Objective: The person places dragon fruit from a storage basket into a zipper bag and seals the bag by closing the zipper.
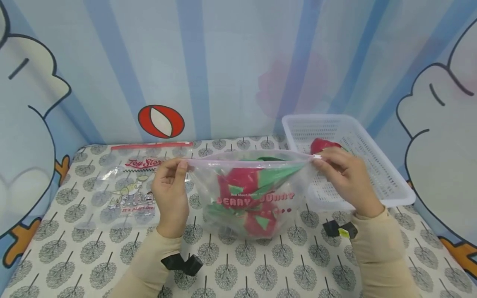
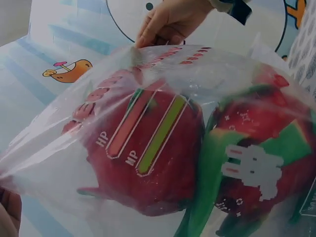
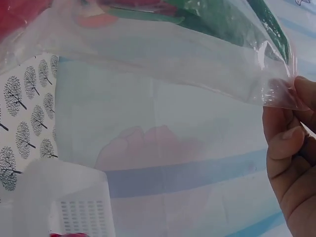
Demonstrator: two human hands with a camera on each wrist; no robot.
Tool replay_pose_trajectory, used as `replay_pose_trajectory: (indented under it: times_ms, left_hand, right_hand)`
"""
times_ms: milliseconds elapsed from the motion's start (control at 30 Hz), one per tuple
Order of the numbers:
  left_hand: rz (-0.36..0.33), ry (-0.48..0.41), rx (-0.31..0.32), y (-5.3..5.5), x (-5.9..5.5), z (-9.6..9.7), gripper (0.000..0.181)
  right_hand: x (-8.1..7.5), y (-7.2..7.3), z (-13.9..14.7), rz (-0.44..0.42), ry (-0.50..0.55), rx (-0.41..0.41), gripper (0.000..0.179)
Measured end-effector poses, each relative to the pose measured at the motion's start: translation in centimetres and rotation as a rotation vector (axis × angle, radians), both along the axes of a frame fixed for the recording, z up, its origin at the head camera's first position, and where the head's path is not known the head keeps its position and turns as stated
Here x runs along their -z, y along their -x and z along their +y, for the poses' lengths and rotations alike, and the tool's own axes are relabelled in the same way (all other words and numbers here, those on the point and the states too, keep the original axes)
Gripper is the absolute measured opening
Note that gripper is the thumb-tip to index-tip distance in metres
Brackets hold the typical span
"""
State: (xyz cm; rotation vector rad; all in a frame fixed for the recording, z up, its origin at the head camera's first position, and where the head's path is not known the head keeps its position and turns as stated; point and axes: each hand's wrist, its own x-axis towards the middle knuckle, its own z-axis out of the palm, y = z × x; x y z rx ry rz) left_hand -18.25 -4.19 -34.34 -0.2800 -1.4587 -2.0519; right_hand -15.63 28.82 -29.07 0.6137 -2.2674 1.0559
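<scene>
A clear zip bag (image 1: 292, 215) with pink "Berry Bunny" lettering is held up by its top corners. My left hand (image 1: 171, 194) pinches the left end of its pale pink zip edge. At the opposite end, beside the white slider (image 1: 316, 156), my right hand (image 1: 348, 176) pinches the other corner, with the thumb showing in the right wrist view. Through the plastic show red, rounded, dragon-fruit-like items (image 2: 163, 187) with green leaf-like flaps. The left wrist view looks at the bag's side printed with a white bunny and bars; only part of my left hand (image 2: 9, 212) appears there.
Behind my right hand stands a white perforated basket (image 1: 387, 174) holding a red item (image 1: 323, 145). A second clear bag (image 1: 104, 182), red-zipped and marked "Toy Store", lies flat at the left. A tree-patterned cloth (image 1: 208, 273) covers the table before a blue-striped backdrop (image 1: 238, 62).
</scene>
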Motion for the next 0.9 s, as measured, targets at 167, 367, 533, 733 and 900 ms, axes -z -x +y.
replay_pose_trajectory:
  times_ms: [167,367,533,733,900]
  left_hand:
    - [-0.011,-0.055,0.007,0.1,-0.1,0.1,0.009]
    - [0.031,-0.024,0.011,0.1,-0.2,0.1,0.012]
    - [0.043,0.005,-0.003,0.0,-0.2,0.0,0.011]
    - [0.035,0.033,-0.021,0.3,-0.1,-0.4,0.010]
    - [0.035,0.007,0.002,0.5,-0.1,-0.5,0.011]
  right_hand:
    - [0.2,0.1,0.0,-0.010,0.030,-0.010,0.016]
    - [-0.2,0.2,-0.6,-0.072,0.034,-0.011,0.013]
    - [-0.4,0.5,-1.1,-0.003,-0.048,-0.014,0.007]
    - [-0.4,0.5,-1.2,0.096,-0.082,0.018,0.004]
    - [-0.4,0.4,-1.1,0.108,-0.055,-0.011,0.005]
